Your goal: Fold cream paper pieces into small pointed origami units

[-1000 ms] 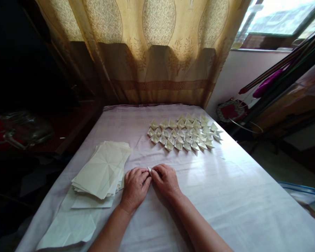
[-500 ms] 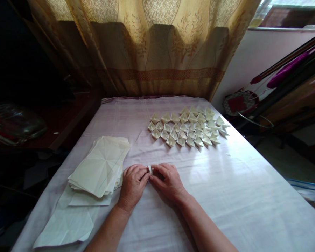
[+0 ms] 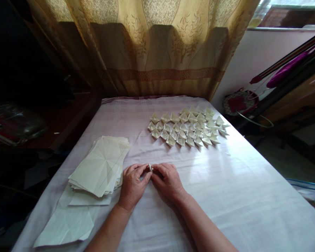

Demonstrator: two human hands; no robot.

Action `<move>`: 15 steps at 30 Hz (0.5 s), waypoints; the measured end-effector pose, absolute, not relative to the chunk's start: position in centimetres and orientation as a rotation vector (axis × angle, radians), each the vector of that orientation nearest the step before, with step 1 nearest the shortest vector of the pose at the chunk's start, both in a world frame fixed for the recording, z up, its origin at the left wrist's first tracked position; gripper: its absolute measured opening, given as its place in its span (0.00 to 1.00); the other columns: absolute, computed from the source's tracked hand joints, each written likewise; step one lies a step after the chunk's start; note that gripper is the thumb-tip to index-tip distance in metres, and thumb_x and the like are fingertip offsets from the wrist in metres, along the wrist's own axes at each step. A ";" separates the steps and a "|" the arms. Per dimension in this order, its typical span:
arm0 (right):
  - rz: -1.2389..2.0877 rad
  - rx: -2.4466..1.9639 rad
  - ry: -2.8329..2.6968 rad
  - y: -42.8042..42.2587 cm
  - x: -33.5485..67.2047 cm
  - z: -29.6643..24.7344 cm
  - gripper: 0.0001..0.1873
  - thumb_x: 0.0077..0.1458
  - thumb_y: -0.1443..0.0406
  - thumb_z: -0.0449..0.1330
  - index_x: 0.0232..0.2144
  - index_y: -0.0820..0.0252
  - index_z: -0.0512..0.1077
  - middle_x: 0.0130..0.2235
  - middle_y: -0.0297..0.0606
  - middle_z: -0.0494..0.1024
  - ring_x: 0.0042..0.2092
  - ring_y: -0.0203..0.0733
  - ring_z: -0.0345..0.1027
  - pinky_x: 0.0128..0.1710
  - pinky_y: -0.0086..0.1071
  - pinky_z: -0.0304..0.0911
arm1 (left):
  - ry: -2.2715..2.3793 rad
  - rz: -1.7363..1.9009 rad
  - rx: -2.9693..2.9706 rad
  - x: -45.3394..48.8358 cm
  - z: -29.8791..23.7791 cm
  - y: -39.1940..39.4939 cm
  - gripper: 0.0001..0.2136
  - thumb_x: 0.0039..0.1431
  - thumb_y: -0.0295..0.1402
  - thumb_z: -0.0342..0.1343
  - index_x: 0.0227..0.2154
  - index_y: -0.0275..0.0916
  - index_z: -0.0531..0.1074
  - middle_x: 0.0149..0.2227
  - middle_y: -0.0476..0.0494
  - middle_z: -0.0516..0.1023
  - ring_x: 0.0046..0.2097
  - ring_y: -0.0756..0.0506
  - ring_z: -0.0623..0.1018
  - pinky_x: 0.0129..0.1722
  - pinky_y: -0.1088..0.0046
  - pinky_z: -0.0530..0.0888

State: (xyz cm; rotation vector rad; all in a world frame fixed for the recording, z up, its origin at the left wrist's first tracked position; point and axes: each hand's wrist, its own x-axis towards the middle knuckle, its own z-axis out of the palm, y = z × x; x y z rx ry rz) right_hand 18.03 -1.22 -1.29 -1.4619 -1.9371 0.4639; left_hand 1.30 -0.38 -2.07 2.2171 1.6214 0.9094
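Note:
Between my fingertips, just above the cloth, is a small folded piece of paper, mostly hidden by the fingers. My left hand pinches it from the left with thumb and forefinger. From the other side my right hand grips it, fingers curled. To the left lies a stack of creased paper sheets, with a loose creased sheet partly under it. Beyond my right hand, several folded paper boats stand close together in rows.
A pale cloth covers the table. At its far edge hangs a patterned yellow curtain. A dark red surface with a clear plastic-wrapped item stands left. A small paper scrap lies right of the boats.
The folded paper between my fingers has turned slightly and now shows a thinner edge. My left fingers have shifted a little; both hands stay in the same place.

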 end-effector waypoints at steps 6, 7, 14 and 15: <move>0.510 -1.448 -1.900 -1.1 18.1 -1.4 0.09 0.56 0.64 0.64 0.42 0.53 0.76 0.36 0.34 0.81 0.39 0.40 0.73 0.42 0.32 0.56 | 1.629 0.907 2.206 1.5 -1.9 -0.1 0.11 0.58 0.31 0.59 0.43 0.45 0.79 0.39 0.45 0.82 0.43 0.42 0.78 0.47 0.63 0.72; 0.514 -1.446 -1.888 -1.1 18.1 -1.5 0.10 0.56 0.65 0.64 0.42 0.53 0.76 0.36 0.34 0.81 0.39 0.40 0.73 0.43 0.33 0.57 | 1.635 0.904 2.206 1.6 -1.8 -0.1 0.11 0.58 0.31 0.59 0.43 0.45 0.79 0.39 0.45 0.82 0.43 0.43 0.78 0.46 0.63 0.71; 0.521 -1.449 -1.898 -1.2 18.1 -1.4 0.15 0.55 0.69 0.61 0.46 0.53 0.74 0.36 0.32 0.81 0.39 0.40 0.73 0.43 0.33 0.56 | 1.646 0.883 2.224 1.7 -1.5 0.0 0.11 0.55 0.29 0.59 0.41 0.44 0.79 0.37 0.46 0.82 0.42 0.42 0.78 0.46 0.62 0.71; 0.510 -1.464 -1.907 -1.2 17.9 -1.3 0.16 0.55 0.69 0.60 0.46 0.53 0.74 0.36 0.33 0.81 0.40 0.40 0.73 0.43 0.33 0.55 | 1.645 0.885 2.231 1.7 -1.5 -0.1 0.11 0.55 0.29 0.58 0.41 0.45 0.79 0.37 0.46 0.82 0.42 0.42 0.78 0.46 0.62 0.70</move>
